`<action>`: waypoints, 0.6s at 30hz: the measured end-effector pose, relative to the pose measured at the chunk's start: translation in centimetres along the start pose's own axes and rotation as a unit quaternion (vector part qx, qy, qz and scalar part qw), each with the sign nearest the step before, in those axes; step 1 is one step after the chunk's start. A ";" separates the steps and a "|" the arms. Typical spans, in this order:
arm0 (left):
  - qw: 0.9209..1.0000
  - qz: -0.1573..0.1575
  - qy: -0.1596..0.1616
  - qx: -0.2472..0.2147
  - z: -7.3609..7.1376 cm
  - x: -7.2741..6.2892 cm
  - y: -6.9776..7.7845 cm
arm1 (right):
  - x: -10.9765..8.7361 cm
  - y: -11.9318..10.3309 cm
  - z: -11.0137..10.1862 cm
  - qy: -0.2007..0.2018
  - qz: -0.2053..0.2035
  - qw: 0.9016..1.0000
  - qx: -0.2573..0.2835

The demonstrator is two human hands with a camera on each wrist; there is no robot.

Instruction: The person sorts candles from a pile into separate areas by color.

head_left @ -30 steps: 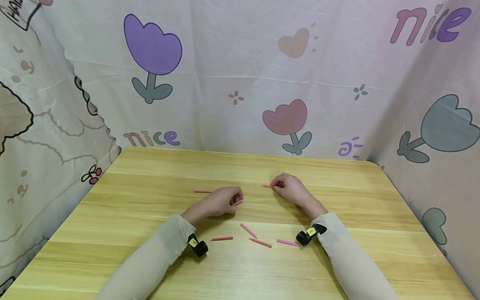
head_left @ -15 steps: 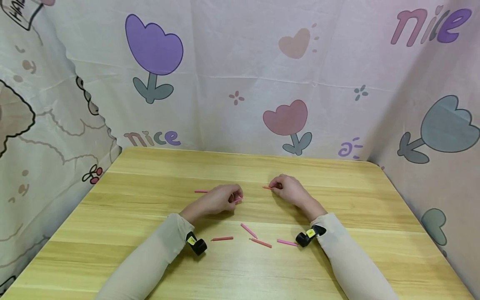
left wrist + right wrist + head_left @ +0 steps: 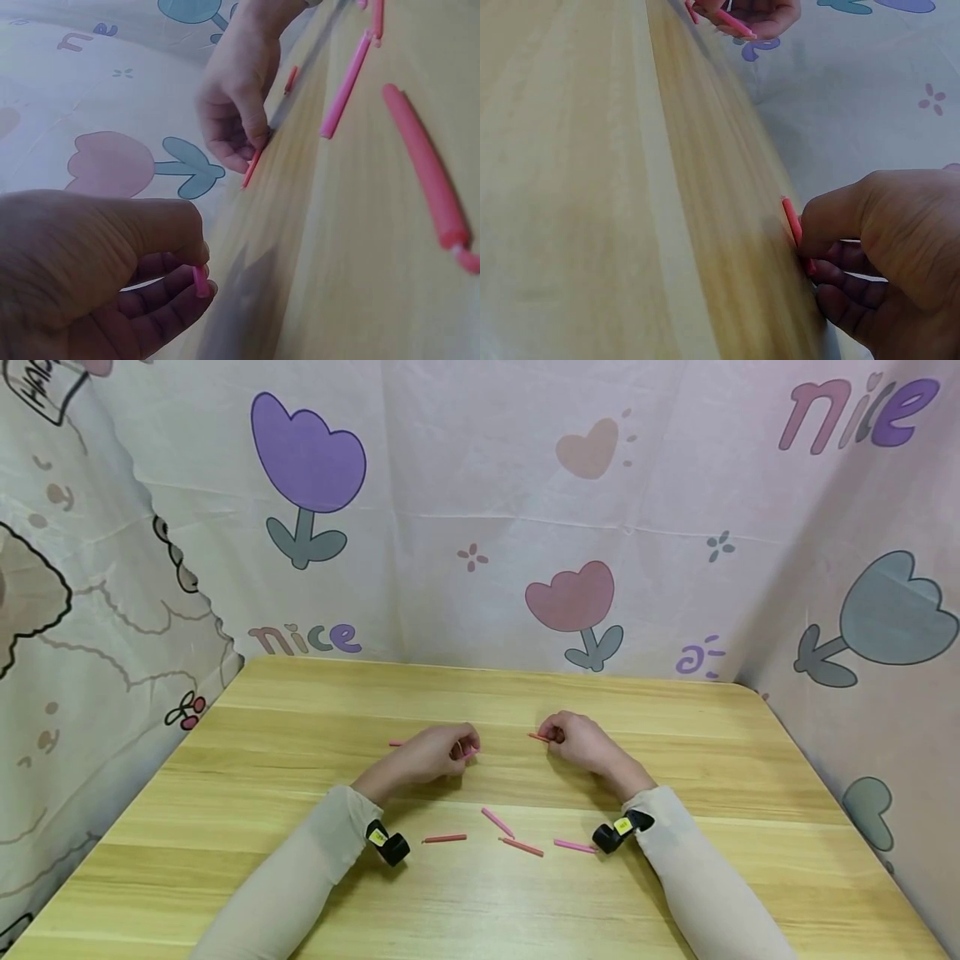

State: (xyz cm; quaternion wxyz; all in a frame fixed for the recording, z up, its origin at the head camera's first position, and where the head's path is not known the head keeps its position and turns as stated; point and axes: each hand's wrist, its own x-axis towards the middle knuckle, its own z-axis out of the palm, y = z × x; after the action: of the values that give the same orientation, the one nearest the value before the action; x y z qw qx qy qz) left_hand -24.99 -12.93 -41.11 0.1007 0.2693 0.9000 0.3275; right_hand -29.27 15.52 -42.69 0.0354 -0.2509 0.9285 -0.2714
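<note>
Left hand [image 3: 429, 756]: pinched 1 short pink stick [image 3: 201, 283] between thumb and fingertips, raised above the wooden table [image 3: 487, 910].

Right hand [image 3: 585, 739]: pinched 1 red stick [image 3: 791, 217] between thumb and fingers over the far part of the table; whether it touched the wood could not be told. The 2 held sticks were well apart.

Loose on the near part, 4 sticks. No. 1, a dark red stick [image 3: 444, 838], lay leftmost, nearly level. No. 2, a slanting pink stick [image 3: 498, 822], had its near end just beside No. 3, a coral stick [image 3: 521, 846]. No. 4, a magenta stick [image 3: 575, 845], lay rightmost.

Behind the left hand: 1 pinkish stick [image 3: 396, 743], partly hidden. Near the right wrist, in the left wrist view: 1 small red piece [image 3: 291, 79].

Surroundings: 2 beige sleeves [image 3: 277, 877], 2 black wrist cameras [image 3: 393, 849], and a patterned cloth [image 3: 450, 460] that hung beyond the table.
</note>
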 end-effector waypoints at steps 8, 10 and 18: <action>1.000 -0.002 0.010 0.001 -0.8 -0.1 -0.6 | 0.0 0.1 0.1 -0.005 0.002 1.000 0.002; 1.000 -0.002 0.013 0.001 -1.0 -0.2 -0.8 | 0.0 0.1 0.1 -0.002 -0.001 1.000 -0.001; 1.000 -0.014 0.021 -0.005 -1.8 -0.4 -1.4 | -0.1 0.1 0.1 0.017 -0.017 1.000 -0.018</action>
State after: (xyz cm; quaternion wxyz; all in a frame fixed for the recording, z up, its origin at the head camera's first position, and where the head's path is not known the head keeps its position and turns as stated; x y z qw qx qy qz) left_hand -25.87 -15.05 -40.64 0.0873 0.2487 0.9042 0.3360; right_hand -29.24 15.59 -42.89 0.0107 -0.2630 0.9292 -0.2595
